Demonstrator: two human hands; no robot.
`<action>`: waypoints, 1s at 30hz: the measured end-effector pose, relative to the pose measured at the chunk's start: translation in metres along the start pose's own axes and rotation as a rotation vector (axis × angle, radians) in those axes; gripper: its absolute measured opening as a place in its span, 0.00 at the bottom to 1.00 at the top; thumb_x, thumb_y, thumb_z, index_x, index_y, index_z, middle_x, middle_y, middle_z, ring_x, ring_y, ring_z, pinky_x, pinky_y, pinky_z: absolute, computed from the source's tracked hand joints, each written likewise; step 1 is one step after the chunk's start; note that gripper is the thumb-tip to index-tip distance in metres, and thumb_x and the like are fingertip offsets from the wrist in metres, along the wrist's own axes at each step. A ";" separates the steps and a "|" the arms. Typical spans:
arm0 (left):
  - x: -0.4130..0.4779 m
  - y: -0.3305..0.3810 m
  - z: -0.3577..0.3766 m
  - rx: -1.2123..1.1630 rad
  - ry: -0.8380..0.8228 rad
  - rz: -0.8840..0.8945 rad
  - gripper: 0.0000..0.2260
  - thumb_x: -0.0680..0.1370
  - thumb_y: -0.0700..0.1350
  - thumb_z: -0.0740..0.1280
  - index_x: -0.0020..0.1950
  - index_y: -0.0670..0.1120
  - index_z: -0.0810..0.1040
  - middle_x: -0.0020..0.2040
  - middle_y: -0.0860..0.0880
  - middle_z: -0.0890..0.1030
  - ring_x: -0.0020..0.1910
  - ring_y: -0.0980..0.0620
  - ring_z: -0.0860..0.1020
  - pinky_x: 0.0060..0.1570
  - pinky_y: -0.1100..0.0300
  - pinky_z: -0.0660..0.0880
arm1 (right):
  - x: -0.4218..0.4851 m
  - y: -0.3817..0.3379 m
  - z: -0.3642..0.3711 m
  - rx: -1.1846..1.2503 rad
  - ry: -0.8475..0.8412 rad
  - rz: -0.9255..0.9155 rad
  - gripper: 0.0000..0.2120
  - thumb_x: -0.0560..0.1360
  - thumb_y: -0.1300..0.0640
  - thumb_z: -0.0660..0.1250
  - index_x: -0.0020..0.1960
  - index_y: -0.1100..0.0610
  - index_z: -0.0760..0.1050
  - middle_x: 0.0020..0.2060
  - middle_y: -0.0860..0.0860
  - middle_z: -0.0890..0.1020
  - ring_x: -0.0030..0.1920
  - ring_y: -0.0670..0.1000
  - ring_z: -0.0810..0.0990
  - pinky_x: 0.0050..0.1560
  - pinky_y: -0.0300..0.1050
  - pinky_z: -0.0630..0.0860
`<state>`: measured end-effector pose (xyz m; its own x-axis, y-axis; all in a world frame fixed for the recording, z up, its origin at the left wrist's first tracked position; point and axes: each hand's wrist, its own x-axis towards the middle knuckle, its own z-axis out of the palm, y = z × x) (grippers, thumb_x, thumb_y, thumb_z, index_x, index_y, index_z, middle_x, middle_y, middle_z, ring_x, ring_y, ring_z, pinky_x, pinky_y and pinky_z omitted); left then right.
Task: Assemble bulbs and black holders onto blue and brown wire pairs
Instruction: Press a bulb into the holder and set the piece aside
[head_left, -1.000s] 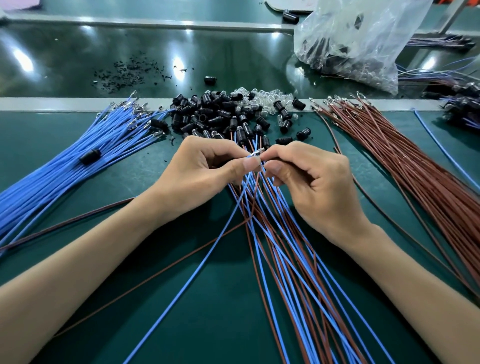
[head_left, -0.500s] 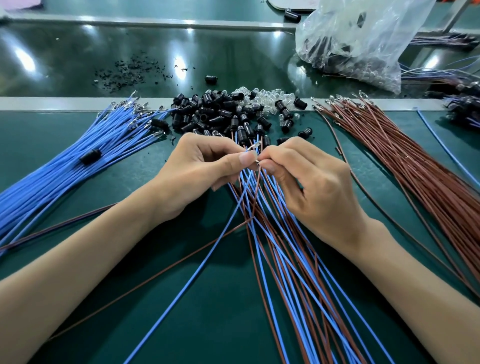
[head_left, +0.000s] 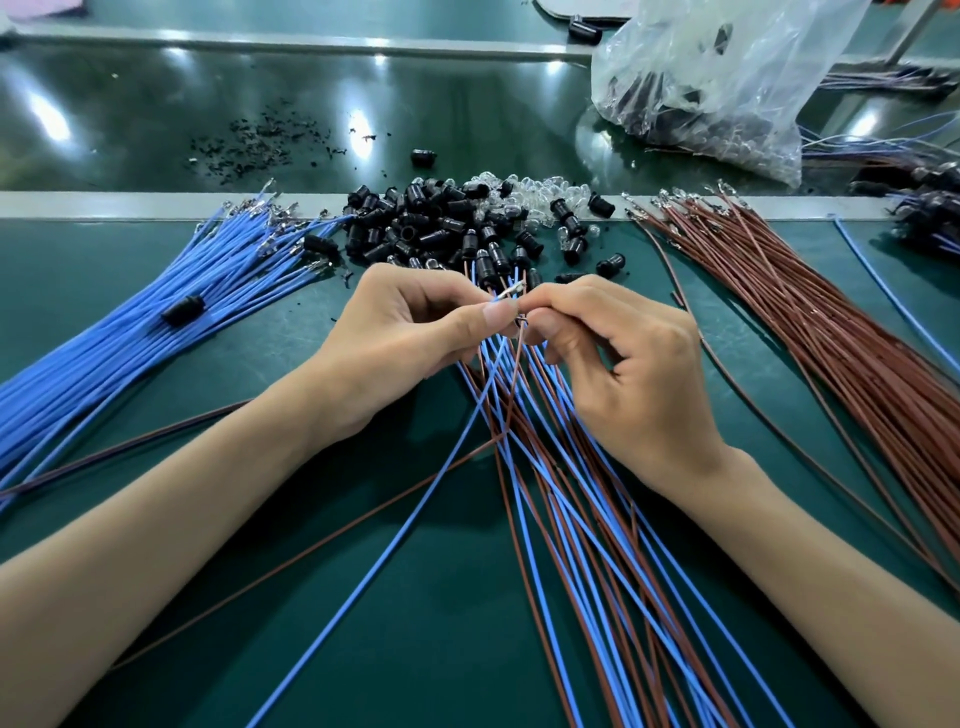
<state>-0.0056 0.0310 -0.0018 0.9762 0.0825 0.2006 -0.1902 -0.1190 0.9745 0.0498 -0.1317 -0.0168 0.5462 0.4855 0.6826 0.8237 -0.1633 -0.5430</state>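
Note:
My left hand (head_left: 415, 325) and my right hand (head_left: 613, 353) meet at the middle of the green mat, fingertips together. Between them they pinch the metal-tipped ends of a blue wire (head_left: 395, 540) and a brown wire (head_left: 511, 384), whose terminals (head_left: 511, 290) stick up above my thumbs. Beneath my hands lies a fan of assembled blue and brown wire pairs (head_left: 587, 545). Just beyond my fingers sits a heap of black holders (head_left: 431, 228) with clear bulbs (head_left: 530, 195) behind it.
A bundle of loose blue wires (head_left: 130, 332) lies at the left, with one black holder (head_left: 182, 310) on it. Loose brown wires (head_left: 831, 332) fan out at the right. A clear plastic bag (head_left: 717, 78) stands at the back right. Black debris (head_left: 260, 145) speckles the far belt.
Both hands shifted slightly toward the holder pile and my right hand's fingers closed tighter on the wire ends. The terminals now stick up between my fingertips.

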 end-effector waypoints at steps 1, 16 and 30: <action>0.000 0.000 -0.001 -0.009 -0.004 -0.003 0.06 0.72 0.45 0.69 0.35 0.47 0.81 0.23 0.54 0.71 0.23 0.61 0.65 0.25 0.72 0.61 | 0.000 -0.001 0.000 0.050 -0.007 0.039 0.06 0.78 0.66 0.64 0.49 0.64 0.81 0.39 0.51 0.82 0.37 0.45 0.78 0.43 0.35 0.74; 0.000 -0.002 0.004 0.109 0.082 0.058 0.06 0.71 0.47 0.69 0.37 0.45 0.80 0.24 0.58 0.71 0.25 0.62 0.66 0.28 0.71 0.62 | 0.003 0.001 -0.004 0.402 -0.048 0.337 0.13 0.72 0.66 0.71 0.56 0.60 0.79 0.45 0.53 0.82 0.46 0.42 0.81 0.49 0.32 0.75; 0.002 -0.005 0.001 0.102 0.024 0.011 0.08 0.71 0.51 0.69 0.37 0.48 0.82 0.25 0.56 0.73 0.26 0.61 0.69 0.28 0.72 0.64 | 0.002 -0.002 -0.004 0.037 0.059 0.104 0.07 0.73 0.68 0.71 0.50 0.62 0.83 0.43 0.49 0.83 0.45 0.43 0.81 0.50 0.34 0.76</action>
<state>-0.0026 0.0308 -0.0066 0.9712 0.1039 0.2143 -0.1877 -0.2204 0.9572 0.0494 -0.1339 -0.0124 0.6372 0.4158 0.6489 0.7566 -0.1774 -0.6293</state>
